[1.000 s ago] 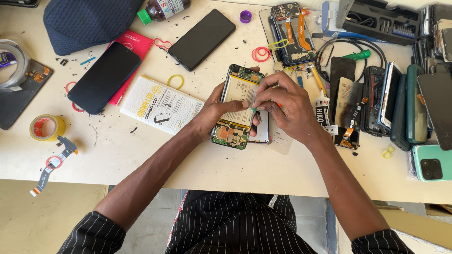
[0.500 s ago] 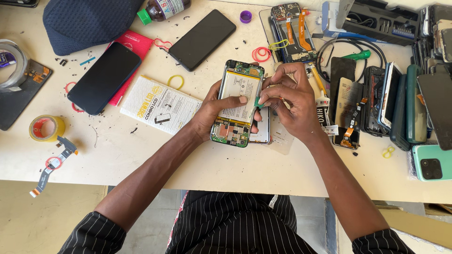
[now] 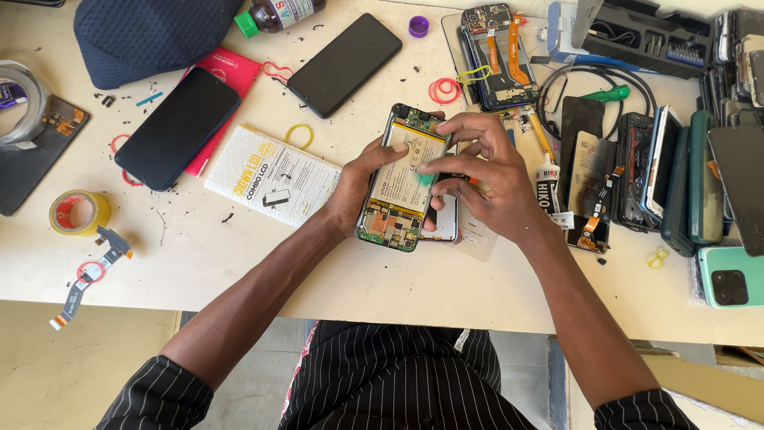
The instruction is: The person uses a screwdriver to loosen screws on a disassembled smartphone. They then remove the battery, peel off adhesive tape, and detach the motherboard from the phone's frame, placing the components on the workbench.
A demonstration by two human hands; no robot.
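An opened phone (image 3: 402, 179) with its back off shows a pale battery and green circuit boards; it is tilted above the white table (image 3: 239, 263). My left hand (image 3: 356, 187) grips its left edge, thumb on the battery's side. My right hand (image 3: 481, 171) lies over the phone's right side, fingertips pressing on the battery near a small green pull tab. Beneath the phone lies a second flat phone part (image 3: 442, 219), partly hidden.
Two dark phones (image 3: 177, 126) (image 3: 344, 64) lie at the left, with a white box (image 3: 272, 173), yellow tape roll (image 3: 77, 212), rubber bands and a cap (image 3: 151, 32). Several dismantled phones and a tool case (image 3: 649, 36) crowd the right side.
The opened phone has been raised and shifted slightly up the table. My right fingers have moved from its lower part onto the battery's middle.
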